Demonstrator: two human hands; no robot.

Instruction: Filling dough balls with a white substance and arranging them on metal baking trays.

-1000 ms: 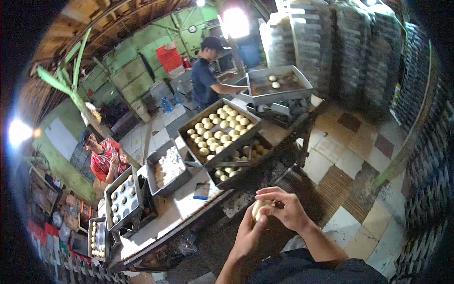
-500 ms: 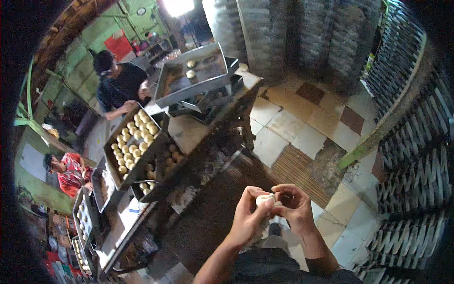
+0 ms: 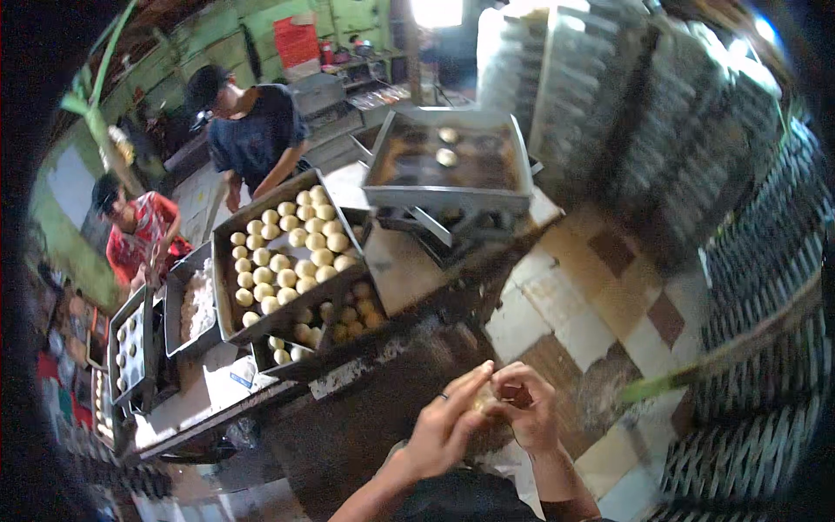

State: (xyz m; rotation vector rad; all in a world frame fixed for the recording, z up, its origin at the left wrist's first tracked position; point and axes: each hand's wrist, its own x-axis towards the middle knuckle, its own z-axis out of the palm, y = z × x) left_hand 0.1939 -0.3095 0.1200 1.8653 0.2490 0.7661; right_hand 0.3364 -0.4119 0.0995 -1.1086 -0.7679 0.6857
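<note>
A pale dough piece [image 3: 484, 402] is held between the two hands, in front of the body, on the near side of the desk [image 3: 409, 283] and over the floor [image 3: 557, 300]. The piece is pinched between the left hand [image 3: 442, 428] and the right hand [image 3: 532, 413] – its outline is largely covered by the fingers, so its exact shape cannot be told. The left fingers are extended and laid close together; a dark ring [image 3: 444, 397] is worn on one of them. The right fingers are bent, and a gap is left between them and the thumb.

On the desk, a large metal tray [image 3: 219, 291] is loaded with round dough balls [image 3: 287, 278]; further balls [image 3: 349, 316] are seen below its right side. To the right, two balls [image 3: 446, 157] are carried in a second metal tray [image 3: 446, 202]. To the left, a metal box [image 3: 193, 344] is partly filled with white powder [image 3: 203, 300]. A blue-and-white packet [image 3: 245, 372] is placed near the desk edge. Two co-workers – one in a dark shirt [image 3: 257, 135], one in a red top [image 3: 143, 235] – are positioned at the far side
</note>
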